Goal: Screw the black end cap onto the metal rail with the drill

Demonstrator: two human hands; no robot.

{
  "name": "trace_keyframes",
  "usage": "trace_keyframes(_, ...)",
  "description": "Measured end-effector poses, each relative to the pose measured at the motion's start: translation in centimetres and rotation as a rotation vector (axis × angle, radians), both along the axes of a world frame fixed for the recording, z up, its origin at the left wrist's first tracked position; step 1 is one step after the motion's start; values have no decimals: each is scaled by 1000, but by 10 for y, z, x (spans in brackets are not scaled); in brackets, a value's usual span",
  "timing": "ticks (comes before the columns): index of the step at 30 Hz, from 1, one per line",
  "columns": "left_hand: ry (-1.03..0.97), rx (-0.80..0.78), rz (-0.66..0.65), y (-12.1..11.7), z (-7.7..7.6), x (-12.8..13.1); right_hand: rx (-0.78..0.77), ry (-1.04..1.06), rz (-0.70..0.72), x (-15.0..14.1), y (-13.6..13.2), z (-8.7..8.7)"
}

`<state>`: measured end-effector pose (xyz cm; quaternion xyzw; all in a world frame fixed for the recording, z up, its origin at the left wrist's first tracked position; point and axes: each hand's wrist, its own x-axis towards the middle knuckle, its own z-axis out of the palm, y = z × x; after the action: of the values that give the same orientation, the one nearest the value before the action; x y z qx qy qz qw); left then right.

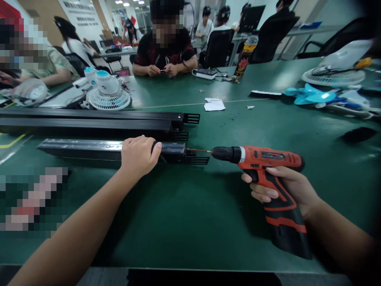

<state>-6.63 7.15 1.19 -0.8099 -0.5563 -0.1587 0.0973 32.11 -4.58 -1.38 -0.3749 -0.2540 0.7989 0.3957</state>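
Observation:
My left hand [139, 155] is wrapped over a long black rectangular bar [83, 146], which lies on the green table. A slotted black bracket [198, 160] sticks out of the bar's right end. In my right hand [285, 186] is an orange and black cordless drill [268, 159], held by its grip with fingers near the trigger. Its chuck points left, and a thin long bit [199, 150] runs from it to the upper part of the bar's end face. Whether the bit tip is inside the bar or on a screw, I cannot tell.
More black bars [89, 123] lie just behind. White fan parts [108, 91] stand at back left; blue fan blades [311, 94] and a fan cage [333, 75] are at right. Paper scraps [214, 104] and a bottle [245, 55] sit farther back. A person [166, 43] works opposite.

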Motion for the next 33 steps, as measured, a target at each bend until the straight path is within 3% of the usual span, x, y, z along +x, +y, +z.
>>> trace_keyframes(33, -47, 54, -24, 1, -7, -2, -17, -29, 9, 1, -2, 0)
